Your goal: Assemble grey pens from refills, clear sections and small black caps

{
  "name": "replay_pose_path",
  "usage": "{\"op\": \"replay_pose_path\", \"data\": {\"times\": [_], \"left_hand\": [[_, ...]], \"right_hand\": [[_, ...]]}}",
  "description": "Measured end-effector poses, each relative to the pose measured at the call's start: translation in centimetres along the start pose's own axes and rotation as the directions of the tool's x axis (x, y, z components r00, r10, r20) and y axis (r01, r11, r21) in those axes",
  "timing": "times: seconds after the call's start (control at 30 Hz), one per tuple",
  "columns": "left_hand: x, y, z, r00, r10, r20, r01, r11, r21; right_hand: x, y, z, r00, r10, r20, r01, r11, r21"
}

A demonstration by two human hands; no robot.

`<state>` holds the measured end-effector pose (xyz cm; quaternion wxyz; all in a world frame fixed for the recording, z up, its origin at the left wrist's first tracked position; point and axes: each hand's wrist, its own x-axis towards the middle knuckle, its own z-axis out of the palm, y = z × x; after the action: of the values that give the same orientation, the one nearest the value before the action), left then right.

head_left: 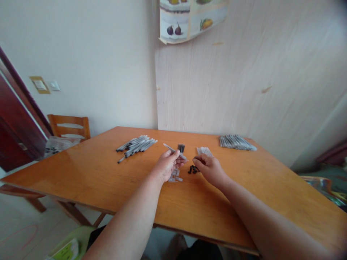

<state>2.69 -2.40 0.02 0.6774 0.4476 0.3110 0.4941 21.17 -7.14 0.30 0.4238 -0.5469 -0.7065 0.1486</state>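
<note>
My left hand [170, 164] is closed around a clear pen barrel [169, 147] that slants down toward the right. Just right of its tip, my right hand [207, 165] has its fingers pinched together; whatever they hold is hidden or too small to name. Below the right fingers lie several small black pen parts [193, 169]. Under the left hand are several short translucent caps [176, 176]. Behind the hands sit a bundle of dark refills [181, 147] and a row of clear tubes [204, 150].
A pile of grey pens with black ends [138, 145] lies on the left of the wooden table [121, 187]. A flat stack of pens [237, 142] is at the back right. A wooden chair [69, 124] holding a plastic bag [61, 144] stands beyond the left edge.
</note>
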Motion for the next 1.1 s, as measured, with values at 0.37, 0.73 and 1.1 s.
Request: {"op": "replay_pose_path", "data": {"times": [0.37, 0.73, 1.1], "left_hand": [[-0.4, 0.1, 0.4, 0.997, -0.029, 0.072, 0.025, 0.998, 0.06], [-0.4, 0.7, 0.3, 0.999, -0.011, 0.05, 0.007, 0.996, 0.088], [1.3, 2.2, -3.2, 0.952, 0.083, -0.296, -0.112, 0.99, -0.084]], "right_hand": [[-0.2, -0.5, 0.9, 1.0, 0.027, -0.009, -0.027, 1.0, 0.002], [-0.3, 0.1, 0.2, 0.999, -0.008, 0.049, 0.017, 0.98, -0.196], [-0.7, -0.5, -2.0, 0.99, 0.026, 0.135, 0.033, 0.909, -0.415]]}}
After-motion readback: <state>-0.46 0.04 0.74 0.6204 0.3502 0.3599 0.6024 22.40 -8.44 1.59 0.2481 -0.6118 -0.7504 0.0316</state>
